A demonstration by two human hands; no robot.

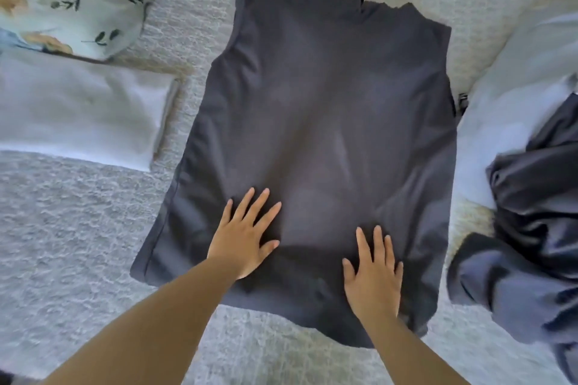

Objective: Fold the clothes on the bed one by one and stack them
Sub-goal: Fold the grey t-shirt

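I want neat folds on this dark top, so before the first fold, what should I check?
1. Dark top spread flat on the bed: ok, only faint creases.
2. Left hand flat on the cloth: ok.
3. Right hand flat on the cloth: ok.
4. Sides lying straight: ok on the left; right edge near the pale pile: cannot tell.
5. Space to fold inward: ok.
6. Folded white piece ready for stacking: ok, lies apart to the left.
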